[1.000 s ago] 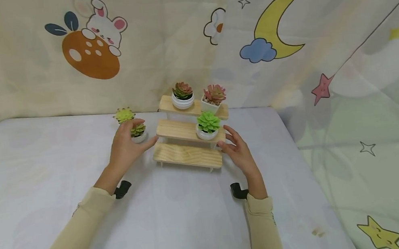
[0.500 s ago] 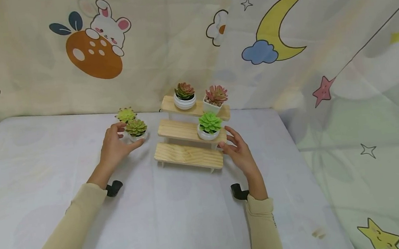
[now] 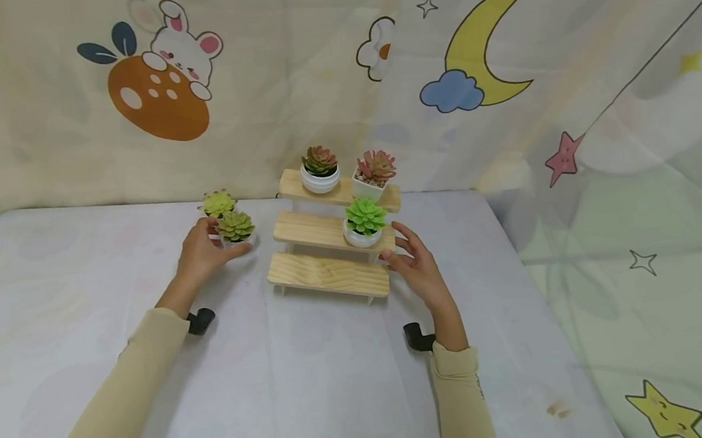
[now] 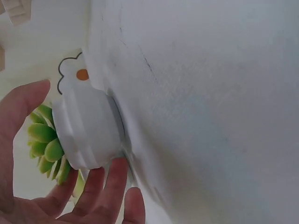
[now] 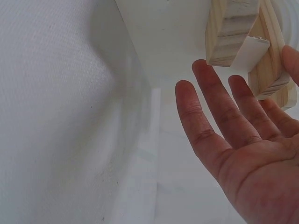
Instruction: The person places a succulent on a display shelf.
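My left hand [image 3: 200, 252] is around a small potted succulent [image 3: 236, 226] left of the stand. In the left wrist view its fingers touch one side of the white pot [image 4: 88, 128], while the thumb lies just off the other side. Close behind stands a yellow-green succulent [image 3: 217, 202]. My right hand [image 3: 416, 265] is at the right end of a three-tier wooden stand [image 3: 310, 230], thumb and forefinger at the middle tier's end. Its other fingers are extended in the right wrist view. A bright green succulent [image 3: 365, 215] sits on the middle tier.
The top tier bears a reddish-green succulent [image 3: 319, 160] in a round pot and a pink one [image 3: 375, 166] in a square pot. The bottom tier [image 3: 327, 271] is bare wood. A printed cloth [image 3: 297, 75] hangs behind the white-covered table [image 3: 318, 394].
My left hand has drawn back leftward from the stand's edge, then closed in around the front-left succulent. The right hand stays at the stand's end.
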The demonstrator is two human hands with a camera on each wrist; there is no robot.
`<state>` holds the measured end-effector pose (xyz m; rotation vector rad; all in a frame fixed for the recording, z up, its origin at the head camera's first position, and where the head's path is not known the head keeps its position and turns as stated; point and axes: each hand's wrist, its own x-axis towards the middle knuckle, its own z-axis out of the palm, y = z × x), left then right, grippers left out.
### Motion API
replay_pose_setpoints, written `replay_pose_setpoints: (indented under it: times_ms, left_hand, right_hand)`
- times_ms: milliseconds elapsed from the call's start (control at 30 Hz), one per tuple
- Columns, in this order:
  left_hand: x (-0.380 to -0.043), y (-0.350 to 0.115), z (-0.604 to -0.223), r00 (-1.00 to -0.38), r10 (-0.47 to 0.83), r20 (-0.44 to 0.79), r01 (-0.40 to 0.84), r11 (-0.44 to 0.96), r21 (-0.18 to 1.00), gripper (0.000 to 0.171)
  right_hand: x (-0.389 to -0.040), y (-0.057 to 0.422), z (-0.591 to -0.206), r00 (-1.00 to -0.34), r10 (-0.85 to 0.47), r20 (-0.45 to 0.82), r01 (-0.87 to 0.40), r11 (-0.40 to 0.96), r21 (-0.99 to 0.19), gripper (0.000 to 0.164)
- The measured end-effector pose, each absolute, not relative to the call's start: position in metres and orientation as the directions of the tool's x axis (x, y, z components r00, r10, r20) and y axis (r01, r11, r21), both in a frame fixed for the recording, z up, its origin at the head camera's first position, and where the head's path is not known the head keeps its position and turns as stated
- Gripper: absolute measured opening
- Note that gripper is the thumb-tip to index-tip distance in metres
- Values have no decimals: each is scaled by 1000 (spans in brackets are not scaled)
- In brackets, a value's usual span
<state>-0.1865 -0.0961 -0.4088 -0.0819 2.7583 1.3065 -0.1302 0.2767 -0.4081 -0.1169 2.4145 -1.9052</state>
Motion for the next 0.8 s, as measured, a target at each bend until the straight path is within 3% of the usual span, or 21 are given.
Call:
replay_pose_setpoints:
  times_ms: [333,633,800]
  left_hand:
    - [-195,-97,-415,-989,10,-148,-105,656,747,88]
    - [-197,-93,-416,-994,-23,-105,-94,653,751,82]
    - [-196,-94,-419,-994,-47,-95,-102,656,748,88]
  right_hand:
    - [-130,276,-407,-994,-106,8,-33,232,-972,63]
    - [-129,276,-406,-995,-103,11,-36,240,-970,63]
    - [-130,277,-407,-995,-103,7,-31,233,-972,62]
